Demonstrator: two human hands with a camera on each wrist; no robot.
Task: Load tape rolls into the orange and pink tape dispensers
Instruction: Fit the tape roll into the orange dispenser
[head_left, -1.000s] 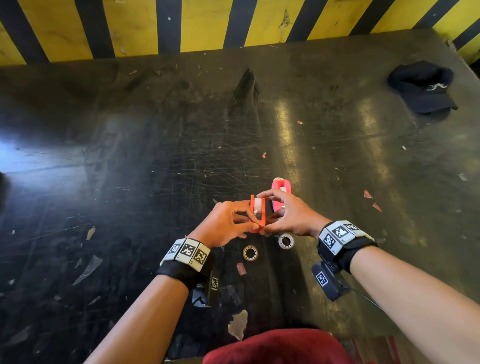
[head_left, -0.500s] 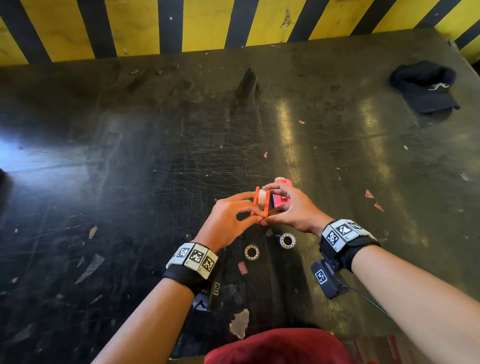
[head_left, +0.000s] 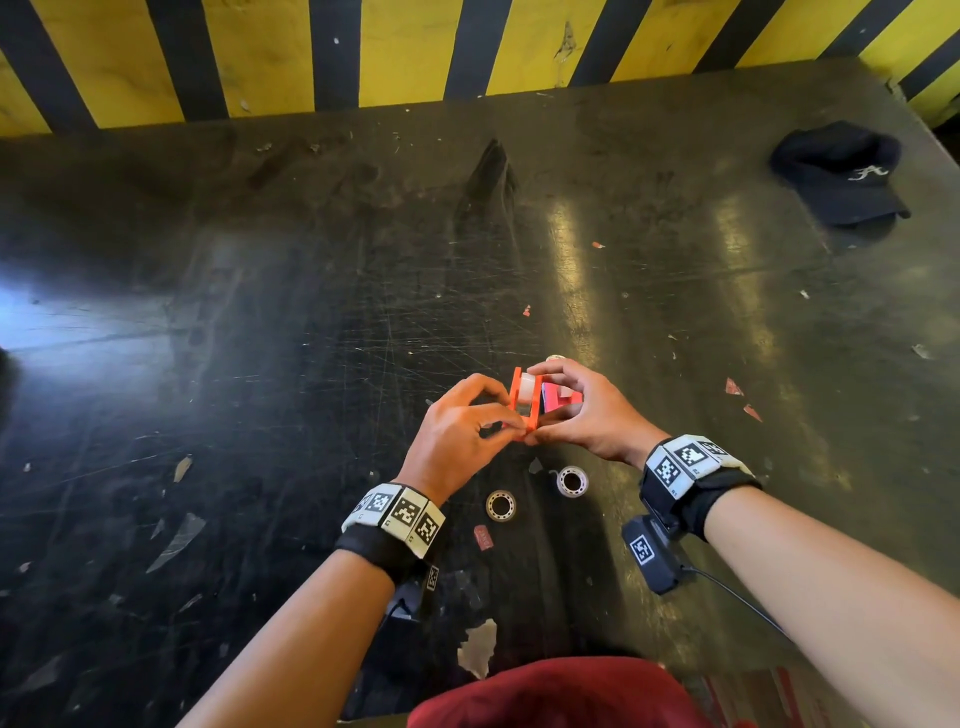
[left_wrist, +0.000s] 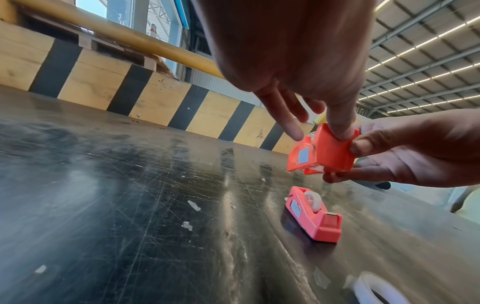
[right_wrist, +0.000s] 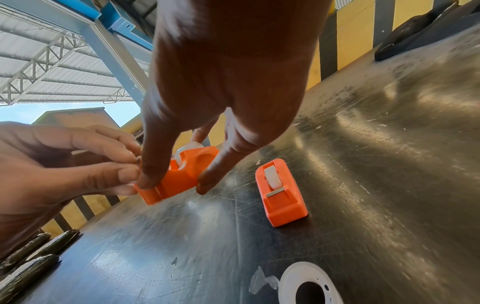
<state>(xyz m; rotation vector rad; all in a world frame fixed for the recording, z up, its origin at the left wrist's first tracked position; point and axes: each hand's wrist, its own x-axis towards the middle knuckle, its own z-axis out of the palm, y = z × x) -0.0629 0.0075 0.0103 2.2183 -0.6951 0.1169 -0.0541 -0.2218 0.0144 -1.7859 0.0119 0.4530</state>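
Both hands hold the orange dispenser (head_left: 523, 410) (left_wrist: 322, 152) (right_wrist: 179, 176) tilted, a little above the black table. A white tape roll (head_left: 530, 388) sits in its well. My left hand (head_left: 501, 418) (left_wrist: 319, 134) pinches its near end, thumb on the base. My right hand (head_left: 540, 400) (right_wrist: 176, 183) grips its sides between thumb and fingers. The pink dispenser (head_left: 563, 399) (left_wrist: 314, 216) (right_wrist: 281, 195) lies on the table just beyond, with a roll in it, partly hidden behind my right hand in the head view.
Two loose tape rolls (head_left: 501, 505) (head_left: 572, 481) lie on the table (head_left: 260, 364) near my wrists. A dark cap (head_left: 841, 176) sits at the far right. A yellow-and-black striped barrier (head_left: 415, 47) borders the far edge. Scraps of paper and tape litter the surface.
Both hands have carried the orange dispenser slightly up and away and tilted it; the left fingers now pinch its lower end. The pink dispenser and loose rolls have stayed put.
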